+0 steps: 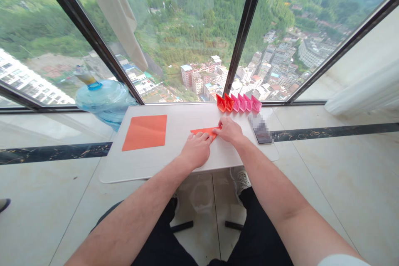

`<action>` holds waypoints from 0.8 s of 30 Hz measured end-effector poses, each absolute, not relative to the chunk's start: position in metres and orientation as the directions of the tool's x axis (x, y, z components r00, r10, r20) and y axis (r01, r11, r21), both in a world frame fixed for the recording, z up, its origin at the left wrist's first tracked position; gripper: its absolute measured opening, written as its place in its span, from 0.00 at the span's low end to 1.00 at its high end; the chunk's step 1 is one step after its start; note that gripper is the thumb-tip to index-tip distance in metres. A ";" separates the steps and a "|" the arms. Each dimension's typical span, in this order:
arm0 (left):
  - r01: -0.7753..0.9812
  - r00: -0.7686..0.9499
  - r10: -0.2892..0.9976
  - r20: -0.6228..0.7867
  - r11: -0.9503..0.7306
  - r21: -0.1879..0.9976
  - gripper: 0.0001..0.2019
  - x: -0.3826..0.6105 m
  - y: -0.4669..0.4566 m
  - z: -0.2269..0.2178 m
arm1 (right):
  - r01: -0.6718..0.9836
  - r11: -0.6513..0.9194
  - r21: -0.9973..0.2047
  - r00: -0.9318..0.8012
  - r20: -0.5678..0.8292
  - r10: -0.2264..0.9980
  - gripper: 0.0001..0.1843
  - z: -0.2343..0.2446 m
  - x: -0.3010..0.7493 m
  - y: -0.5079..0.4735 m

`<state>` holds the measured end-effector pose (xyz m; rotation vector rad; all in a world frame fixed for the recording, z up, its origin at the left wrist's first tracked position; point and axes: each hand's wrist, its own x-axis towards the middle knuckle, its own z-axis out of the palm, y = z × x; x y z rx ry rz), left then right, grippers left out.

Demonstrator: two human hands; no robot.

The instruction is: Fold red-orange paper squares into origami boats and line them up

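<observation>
Two hands meet on a folded orange paper (205, 131) that lies flat near the middle of the white surface (174, 162), a little toward its right edge. The left hand (196, 149) rests on the paper's near side, its grip loosely spread, fingertips pressing down and pinching nothing. The right hand (229, 130) covers the paper's right end, fingers bunched over the tip. Whether that grip pinches the paper or only presses it cannot be told. A flat orange sheet (145, 132) lies well apart toward the left edge. Five folded pieces (238, 103), two orange and three pink, stand touching in a row along the far edge. A phone (260, 129) lies by the right edge, just beside the right hand. A water jug (104, 99) stands on the floor off the far left corner.
</observation>
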<state>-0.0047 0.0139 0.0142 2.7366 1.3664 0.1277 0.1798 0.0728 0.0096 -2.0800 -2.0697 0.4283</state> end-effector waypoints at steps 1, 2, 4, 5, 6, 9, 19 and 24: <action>0.792 0.600 0.799 0.039 -0.600 0.108 0.22 -0.005 0.014 0.014 | 0.948 -0.038 -0.316 0.015 -0.073 0.997 0.19 0.009 0.182 0.072; 0.790 0.603 0.797 0.040 -0.603 0.108 0.22 -0.005 0.014 0.013 | 0.949 -0.056 -0.310 0.037 -0.069 0.997 0.20 0.009 0.185 0.072; 0.788 0.605 0.795 0.045 -0.605 0.111 0.21 -0.005 0.014 0.012 | 0.949 -0.092 -0.302 0.075 -0.067 0.995 0.20 0.008 0.193 0.072; 0.789 0.604 0.796 0.046 -0.604 0.113 0.21 -0.005 0.014 0.012 | 0.948 -0.109 -0.298 0.093 -0.067 0.993 0.20 0.008 0.197 0.072; 0.789 0.602 0.797 0.045 -0.603 0.117 0.20 -0.005 0.014 0.012 | 0.947 -0.134 -0.293 0.118 -0.069 0.991 0.20 0.007 0.200 0.073; 0.793 0.597 0.802 0.030 -0.595 0.127 0.20 -0.005 0.014 0.014 | 0.936 -0.204 -0.286 0.196 -0.054 0.979 0.18 0.004 0.208 0.075; 0.794 0.588 0.808 0.014 -0.581 0.176 0.21 -0.007 0.019 0.015 | 0.951 0.001 -0.311 -0.005 -0.014 1.000 0.10 0.005 0.187 0.058; 0.792 0.591 0.807 -0.015 -0.576 0.204 0.21 -0.009 0.023 0.018 | 0.959 0.053 -0.277 -0.066 -0.039 0.997 0.11 0.007 0.184 0.053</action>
